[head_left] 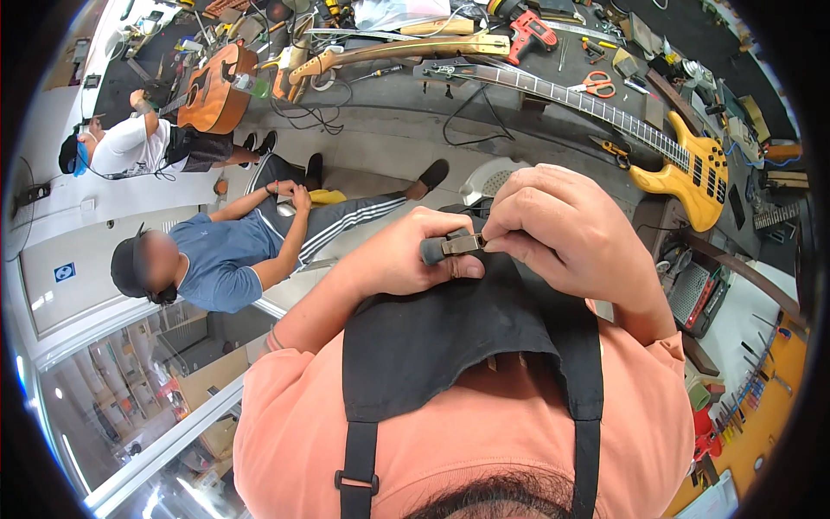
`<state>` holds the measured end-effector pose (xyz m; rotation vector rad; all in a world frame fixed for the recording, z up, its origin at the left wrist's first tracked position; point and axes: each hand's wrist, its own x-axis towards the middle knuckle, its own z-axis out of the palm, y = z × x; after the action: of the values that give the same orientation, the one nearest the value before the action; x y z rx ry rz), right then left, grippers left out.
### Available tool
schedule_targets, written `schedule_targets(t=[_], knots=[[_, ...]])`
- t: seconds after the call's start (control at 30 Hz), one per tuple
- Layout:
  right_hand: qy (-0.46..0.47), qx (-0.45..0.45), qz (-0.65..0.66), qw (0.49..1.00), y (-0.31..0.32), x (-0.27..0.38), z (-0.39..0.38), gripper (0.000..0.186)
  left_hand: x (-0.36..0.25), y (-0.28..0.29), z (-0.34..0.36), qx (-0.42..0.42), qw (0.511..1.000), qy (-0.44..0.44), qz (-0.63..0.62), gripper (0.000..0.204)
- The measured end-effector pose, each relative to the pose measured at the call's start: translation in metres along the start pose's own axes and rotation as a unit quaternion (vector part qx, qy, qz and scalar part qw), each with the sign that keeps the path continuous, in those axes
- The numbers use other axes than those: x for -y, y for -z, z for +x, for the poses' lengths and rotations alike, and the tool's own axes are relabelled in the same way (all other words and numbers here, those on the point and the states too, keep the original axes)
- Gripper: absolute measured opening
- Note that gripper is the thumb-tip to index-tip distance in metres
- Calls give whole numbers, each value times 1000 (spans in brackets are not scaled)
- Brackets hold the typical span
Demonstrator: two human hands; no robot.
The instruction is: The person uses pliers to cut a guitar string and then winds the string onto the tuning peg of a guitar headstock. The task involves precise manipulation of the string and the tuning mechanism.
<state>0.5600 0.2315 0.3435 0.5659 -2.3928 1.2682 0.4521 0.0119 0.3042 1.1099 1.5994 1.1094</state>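
Observation:
My left hand (415, 259) is closed around a small tool (435, 250) with a dark grey handle, held in front of my chest. My right hand (562, 229) pinches the brownish metal piece (462, 244) at the tool's end with thumb and fingertips. Both hands meet over my black apron (450, 337), worn over an orange shirt. My fingers hide the tip of the tool.
A yellow bass guitar (692, 164) lies on the dark workbench (536, 112), with a bare guitar neck (398, 50), orange-handled scissors (595, 84) and a red tool (532, 30). A person in a blue shirt (225, 259) sits at left. Another person holds an acoustic guitar (216, 86).

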Motion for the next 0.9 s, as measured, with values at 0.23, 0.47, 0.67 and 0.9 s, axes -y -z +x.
schedule_targets(t=[0.23, 0.47, 0.67, 0.9], knots=[[-21, 31, 29, 999, 5, 5, -3, 23, -4, 10, 2, 32, 999, 16, 30, 29], [-93, -73, 48, 992, -1, 18, -3, 24, 0, 5, 13, -222, 952, -128, 165, 40], [-126, -171, 104, 972, -13, 31, 2, 23, -7, -6, 23, -378, 871, -205, 239, 41], [-140, -189, 140, 962, -25, 32, 1, 17, -15, -3, 31, -409, 848, -224, 251, 43]])
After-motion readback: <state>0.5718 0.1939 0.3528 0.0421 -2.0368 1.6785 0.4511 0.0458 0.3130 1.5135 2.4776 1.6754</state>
